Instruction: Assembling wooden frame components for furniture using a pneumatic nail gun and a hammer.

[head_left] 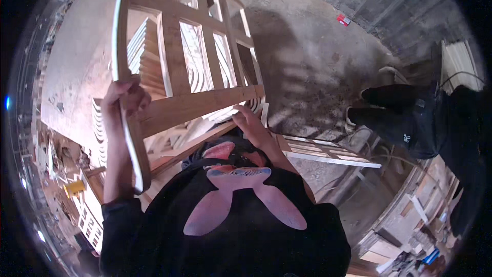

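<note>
I hold up a light wooden lattice frame (177, 59) with several slats and crossbars, tilted in front of me. My left hand (123, 97) grips its left side rail near the lower corner. My right hand (252, 123) rests with spread fingers against the frame's bottom rail at the right end, pressing on it. My black shirt with a pink rabbit-ear print (230, 210) fills the lower middle.
A large workbench board (77, 72) lies to the left with stacked curved wooden pieces (146, 56) on it. Another wooden frame (328, 154) lies low on the right. A person in black (410, 118) stands on the dusty concrete floor (307, 56) to the right.
</note>
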Tool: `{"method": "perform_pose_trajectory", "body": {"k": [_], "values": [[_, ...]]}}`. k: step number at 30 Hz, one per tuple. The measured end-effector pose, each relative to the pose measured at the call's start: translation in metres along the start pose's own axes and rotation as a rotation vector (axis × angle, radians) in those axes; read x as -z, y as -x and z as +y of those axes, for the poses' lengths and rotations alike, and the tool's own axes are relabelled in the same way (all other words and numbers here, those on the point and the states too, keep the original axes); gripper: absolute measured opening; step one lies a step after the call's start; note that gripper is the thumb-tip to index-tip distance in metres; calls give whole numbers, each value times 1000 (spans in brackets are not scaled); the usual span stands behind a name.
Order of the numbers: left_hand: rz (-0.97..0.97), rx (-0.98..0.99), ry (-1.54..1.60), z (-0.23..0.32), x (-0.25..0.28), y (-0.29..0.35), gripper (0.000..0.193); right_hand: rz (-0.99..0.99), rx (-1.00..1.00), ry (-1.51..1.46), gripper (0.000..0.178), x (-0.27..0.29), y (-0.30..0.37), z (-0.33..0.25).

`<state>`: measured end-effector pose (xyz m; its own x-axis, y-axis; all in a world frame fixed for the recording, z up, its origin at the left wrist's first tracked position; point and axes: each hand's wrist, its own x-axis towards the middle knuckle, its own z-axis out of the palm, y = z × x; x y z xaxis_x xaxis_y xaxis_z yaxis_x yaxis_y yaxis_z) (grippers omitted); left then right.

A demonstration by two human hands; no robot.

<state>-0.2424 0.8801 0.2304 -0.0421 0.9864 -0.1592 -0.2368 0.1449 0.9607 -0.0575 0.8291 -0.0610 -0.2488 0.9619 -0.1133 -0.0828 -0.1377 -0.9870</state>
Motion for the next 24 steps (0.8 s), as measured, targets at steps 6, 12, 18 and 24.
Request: {"method": "perform_pose_trajectory", "body": {"k": [6, 12, 18, 24], "values": [[-60, -53, -28, -58, -4, -78, 12, -245, -13, -236, 42, -20, -3, -88], [79, 45, 72, -89, -18, -141, 10, -179, 116, -424, 38, -72, -28, -85], [296, -76, -155, -214, -22, -190, 11, 375, -375, -1145, 42, -72, -38, -67], [76, 123, -496, -236, -19, -211, 39, 617, -211, -563, 19, -56, -55, -46]]}}
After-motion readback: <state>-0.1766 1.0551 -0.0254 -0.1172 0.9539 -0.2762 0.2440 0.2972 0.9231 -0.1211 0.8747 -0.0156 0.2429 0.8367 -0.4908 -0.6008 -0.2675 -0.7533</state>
